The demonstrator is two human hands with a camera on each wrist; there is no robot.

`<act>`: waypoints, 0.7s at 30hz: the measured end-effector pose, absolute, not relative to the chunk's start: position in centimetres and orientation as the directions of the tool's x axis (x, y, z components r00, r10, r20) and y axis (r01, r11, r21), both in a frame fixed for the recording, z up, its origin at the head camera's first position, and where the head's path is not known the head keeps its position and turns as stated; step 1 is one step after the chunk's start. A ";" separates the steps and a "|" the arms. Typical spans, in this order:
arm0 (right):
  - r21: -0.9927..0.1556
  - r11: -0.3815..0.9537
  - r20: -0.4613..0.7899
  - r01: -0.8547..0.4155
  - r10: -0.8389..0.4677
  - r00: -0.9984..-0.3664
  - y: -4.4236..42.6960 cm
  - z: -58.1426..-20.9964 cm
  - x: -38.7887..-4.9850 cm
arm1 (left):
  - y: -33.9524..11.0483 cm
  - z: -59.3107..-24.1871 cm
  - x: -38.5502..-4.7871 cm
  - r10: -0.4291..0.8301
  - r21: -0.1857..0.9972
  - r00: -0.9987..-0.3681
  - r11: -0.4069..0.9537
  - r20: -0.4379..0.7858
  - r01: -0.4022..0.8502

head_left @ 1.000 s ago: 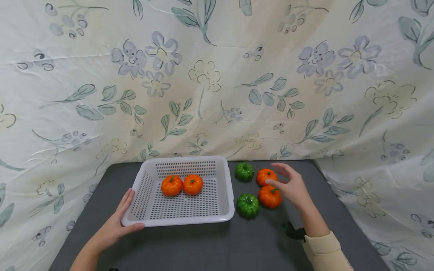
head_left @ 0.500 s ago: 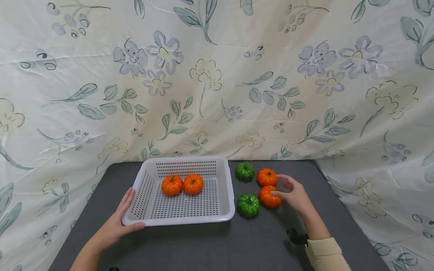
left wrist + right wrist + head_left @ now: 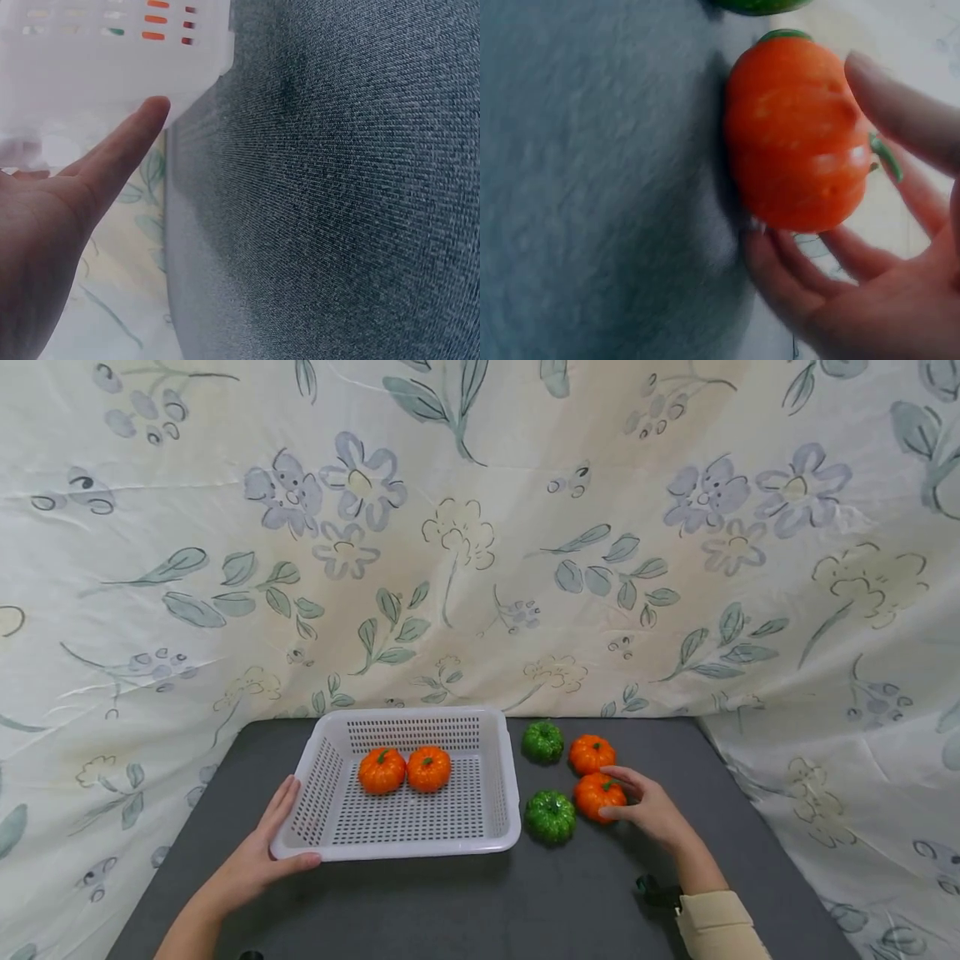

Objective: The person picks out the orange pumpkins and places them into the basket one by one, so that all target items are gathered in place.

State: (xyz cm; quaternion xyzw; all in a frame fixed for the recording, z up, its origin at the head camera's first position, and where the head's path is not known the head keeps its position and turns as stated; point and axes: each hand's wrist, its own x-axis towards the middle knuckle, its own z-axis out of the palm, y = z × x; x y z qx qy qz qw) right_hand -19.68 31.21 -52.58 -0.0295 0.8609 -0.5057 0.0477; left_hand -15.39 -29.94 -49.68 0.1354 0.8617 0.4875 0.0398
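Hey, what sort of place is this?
Probably a makeshift tabletop setup indoors, though I can't be sure: a dark table, floral cloth hung behind it, and a white basket with orange pumpkins inside.

The kind of building cannot be told: a pale cloth (image 3: 517, 585) fills the background and comes forward along both sides, screening off the room. What shows is a curtained nook around a dark table (image 3: 555, 902), rather like a small filming set. The cloth has a homely print of blue flowers and green leaves and hangs, lightly creased, behind the far edge. In the left wrist view the tabletop has a woven, fabric-like face. A white slotted basket (image 3: 405, 848), of a household type, stands there with glossy orange pumpkins (image 3: 382, 772) and green pumpkins (image 3: 551, 817).
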 end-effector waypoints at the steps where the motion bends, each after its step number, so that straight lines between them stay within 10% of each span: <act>1: -0.870 0.492 -0.056 -0.001 -0.102 -0.993 31.2 -52.8 -19.6 | -30.0 -49.8 -15.4 0.277 0.853 -0.959 0.482 0.068 0.200; 21: -0.851 0.525 -0.024 -0.022 -0.081 -0.996 31.8 -52.4 -19.3 | -29.8 -49.5 -15.4 0.279 0.860 -0.958 0.468 0.073 0.202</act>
